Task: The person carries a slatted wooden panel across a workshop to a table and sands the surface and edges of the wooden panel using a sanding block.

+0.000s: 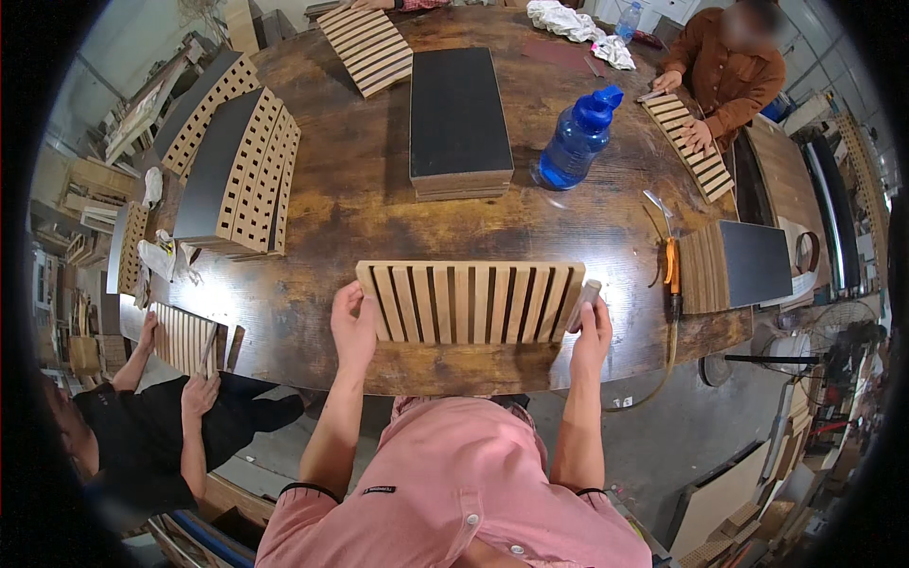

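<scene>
A light wooden slatted panel point(461, 301) stands tilted on the near edge of the table, in front of my pink shirt. My left hand point(354, 327) grips its left end, thumb on the near side and fingers partly hidden behind it. In my right hand point(593, 339) is a small grey-brown sanding block point(589, 292), pinched between thumb and fingers. The block lies along the panel's right end; whether it presses on the wood is hard to see.
Beyond the panel on the brown table point(350, 218) are a stack of black-faced boards point(456, 114) and a blue bottle point(576, 142). Square-holed panels point(241, 170) stand left. An orange air gun point(672, 265) and black-faced boards point(755, 263) lie right. Co-workers handle slatted panels point(180, 336) nearby.
</scene>
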Motion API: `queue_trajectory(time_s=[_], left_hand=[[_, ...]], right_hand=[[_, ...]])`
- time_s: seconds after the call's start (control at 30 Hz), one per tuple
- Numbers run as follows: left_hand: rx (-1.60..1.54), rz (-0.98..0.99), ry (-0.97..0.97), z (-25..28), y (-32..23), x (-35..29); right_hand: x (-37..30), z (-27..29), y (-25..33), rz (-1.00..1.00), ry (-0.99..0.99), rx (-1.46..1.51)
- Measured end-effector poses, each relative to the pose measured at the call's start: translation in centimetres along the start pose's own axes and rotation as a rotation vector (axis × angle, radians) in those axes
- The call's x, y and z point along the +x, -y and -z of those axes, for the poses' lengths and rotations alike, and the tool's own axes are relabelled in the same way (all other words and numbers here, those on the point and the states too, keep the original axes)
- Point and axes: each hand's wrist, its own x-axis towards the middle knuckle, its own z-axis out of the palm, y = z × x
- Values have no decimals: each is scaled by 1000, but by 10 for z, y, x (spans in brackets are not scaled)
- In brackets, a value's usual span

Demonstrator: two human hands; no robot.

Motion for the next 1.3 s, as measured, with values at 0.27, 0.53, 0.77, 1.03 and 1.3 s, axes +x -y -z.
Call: queue_trajectory(time_s=[0.27, 0.53, 0.77, 1.03, 1.3], left_hand=[[-225, 32, 16, 19, 4, -7], [-193, 0, 19, 18, 5, -10], [-140, -38, 24, 13, 9, -9], [31, -121, 114, 10, -6, 6], [58, 76, 252, -13, 9, 46]], right_hand=[[-31, 7, -10, 145, 8, 133], [-37, 2, -20, 157, 4, 70], [-30, -4, -14, 203, 10, 42], [-9, -10, -16, 155, 3, 13], [24, -31, -11, -1, 11, -59]])
